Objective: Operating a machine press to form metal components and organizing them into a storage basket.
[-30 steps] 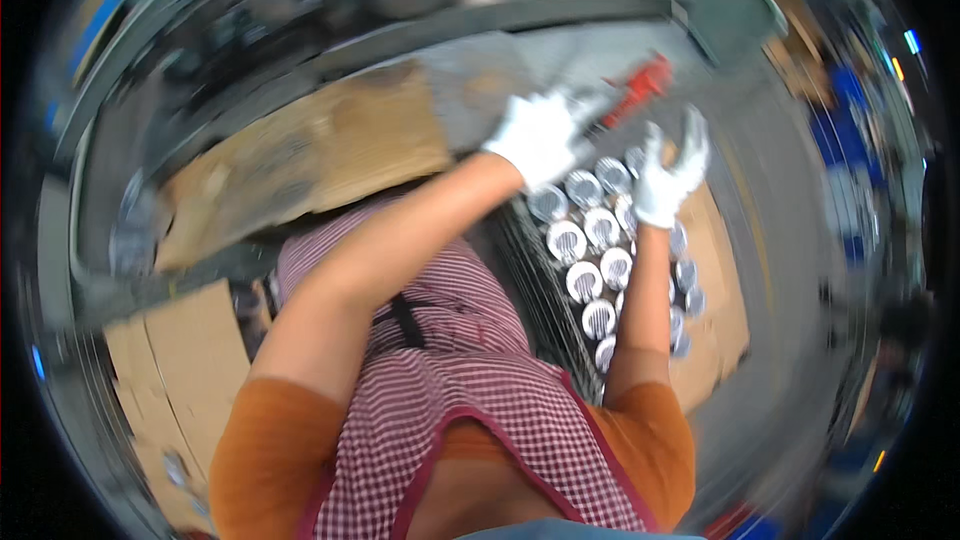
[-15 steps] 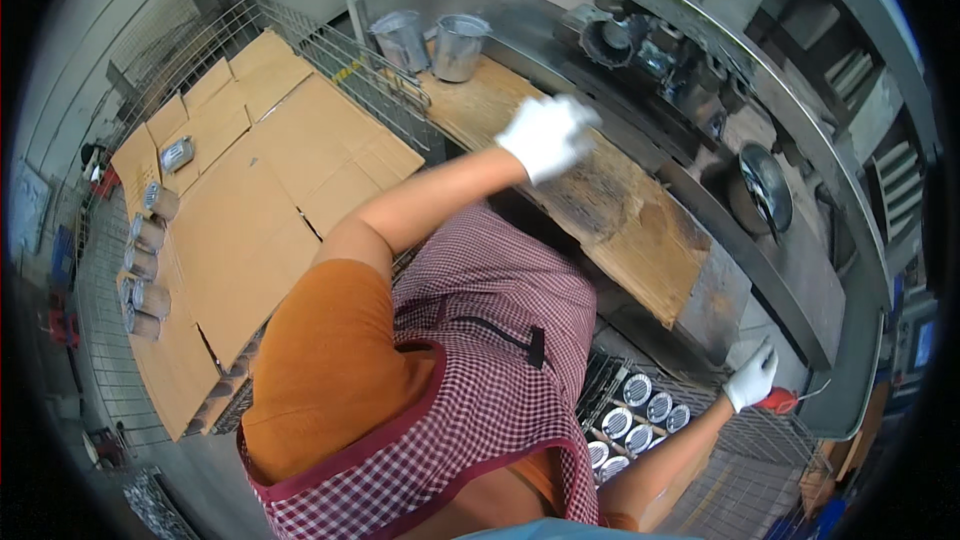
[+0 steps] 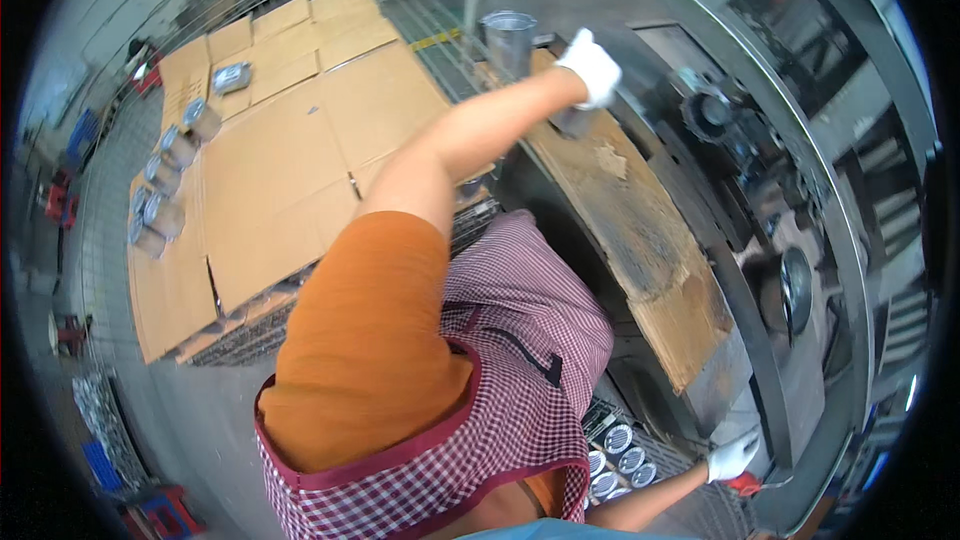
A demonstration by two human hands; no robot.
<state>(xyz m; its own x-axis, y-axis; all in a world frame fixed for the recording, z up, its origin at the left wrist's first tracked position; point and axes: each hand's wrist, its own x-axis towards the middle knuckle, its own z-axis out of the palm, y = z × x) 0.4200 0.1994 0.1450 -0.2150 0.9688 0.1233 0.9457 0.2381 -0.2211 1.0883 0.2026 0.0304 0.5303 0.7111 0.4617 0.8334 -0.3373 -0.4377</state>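
My left hand, in a white glove, reaches over the far end of a wooden board. It is closed at the top of a cylindrical metal housing, which it partly hides. A second grey metal housing with an open top stands upright just left of it. At the lower right, my right hand, also gloved, is closed around a tool with a red handle. A thin metal hook sticks out of that handle. Most of the grip is hidden by the glove.
The scorched wooden board runs along a machine with a metal guard rail. A dark bowl sits on the machine bed. On the left, cardboard sheets carry several metal housings. Round finned parts fill a wire basket below.
My view has swung left, so the scene sits further right. My left hand has moved from above the middle of the board to the metal housing at its far end and closed there.
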